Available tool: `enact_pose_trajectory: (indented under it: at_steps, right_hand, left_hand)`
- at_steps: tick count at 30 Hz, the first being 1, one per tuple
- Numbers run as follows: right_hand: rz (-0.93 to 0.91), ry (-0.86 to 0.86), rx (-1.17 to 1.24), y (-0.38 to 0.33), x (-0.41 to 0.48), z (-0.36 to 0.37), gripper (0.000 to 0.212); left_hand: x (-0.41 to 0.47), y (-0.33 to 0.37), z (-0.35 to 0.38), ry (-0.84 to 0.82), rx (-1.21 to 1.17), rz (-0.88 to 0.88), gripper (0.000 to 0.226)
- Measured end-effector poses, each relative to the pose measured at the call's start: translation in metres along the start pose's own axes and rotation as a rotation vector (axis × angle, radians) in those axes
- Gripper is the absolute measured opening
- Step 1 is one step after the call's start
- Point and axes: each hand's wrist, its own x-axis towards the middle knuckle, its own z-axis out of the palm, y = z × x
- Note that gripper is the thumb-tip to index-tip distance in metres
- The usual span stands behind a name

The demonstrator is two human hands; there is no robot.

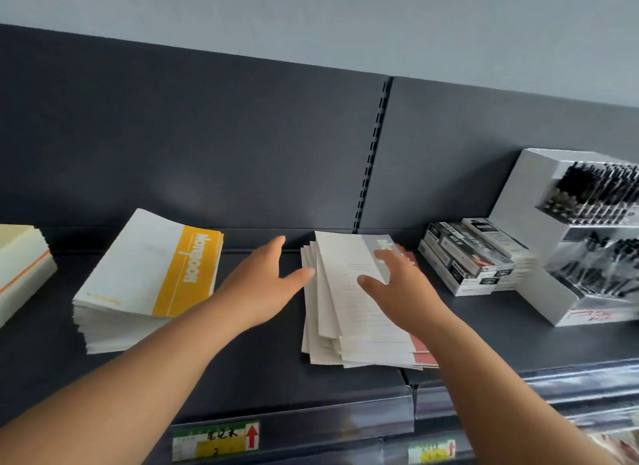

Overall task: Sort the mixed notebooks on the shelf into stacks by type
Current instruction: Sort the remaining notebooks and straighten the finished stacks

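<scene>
Evidently bracketing fanned mixed notebook pile (332, 340) at shelf (262, 371) centre: left hand (266, 278) spread beside pile's left edge, right hand (397, 284) spread over grey-band top cover (349, 253), likely to square it; sorted yellow-band stack (145, 281) lies left, apart

Stretched forward with both bare forearms extended, the left grip (266, 279) held flat, fingers straight and thumb spread toward the right, the right grip (401, 291) palm-down, fingers splayed and loosely relaxed

Left hand (264, 284) beside loose notebook pile (349, 326), right hand (399, 290) over it
</scene>
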Motion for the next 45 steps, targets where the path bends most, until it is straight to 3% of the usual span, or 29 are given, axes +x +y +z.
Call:
enact_pose_trajectory:
  at_steps: [6,11,18,23,25,28,29,31,32,35,40,45]
  right_hand:
    - [0.209,0.01,-0.01,0.035,0.009,-0.012,0.061]
    - [0.307,-0.1,-0.01,0.067,0.023,-0.014,0.037]
    - [0.305,-0.192,0.227,0.094,0.047,-0.018,0.055]
    - [0.238,-0.281,0.405,0.108,0.069,-0.009,0.067]
    - [0.212,-0.329,0.43,0.103,0.069,-0.013,0.062]
    - [0.282,-0.337,0.517,0.099,0.073,-0.022,0.037]
    - [0.316,-0.334,0.556,0.102,0.076,-0.024,0.042]
    - [0.404,-0.328,0.662,0.109,0.084,-0.023,0.078]
    - [0.426,-0.324,0.697,0.111,0.086,-0.021,0.086]
    - [0.436,-0.335,0.7,0.116,0.093,-0.015,0.078]
    - [0.426,-0.419,0.791,0.115,0.094,-0.008,0.032]
    - [0.403,-0.348,0.982,0.105,0.094,-0.005,0.037]
  left_hand:
    - [0.023,0.003,0.024,-0.11,-0.176,-0.157,0.081]
    - [0.034,0.012,0.045,-0.15,-0.28,-0.291,0.083]
    - [0.052,0.024,0.067,-0.105,-0.56,-0.53,0.085]
    - [0.057,0.039,0.074,-0.048,-0.712,-0.593,0.069]
    - [0.058,0.039,0.073,-0.027,-0.759,-0.61,0.076]
    - [0.063,0.035,0.071,-0.056,-0.802,-0.649,0.098]
    - [0.063,0.035,0.07,-0.057,-0.815,-0.669,0.093]
    - [0.064,0.038,0.07,-0.019,-0.8,-0.663,0.06]
    - [0.065,0.038,0.07,-0.024,-0.781,-0.647,0.046]
    - [0.068,0.045,0.071,-0.076,-0.747,-0.611,0.013]
    - [0.066,0.039,0.066,-0.14,-0.734,-0.642,0.026]
    - [0.061,0.034,0.061,-0.136,-0.838,-0.569,0.029]
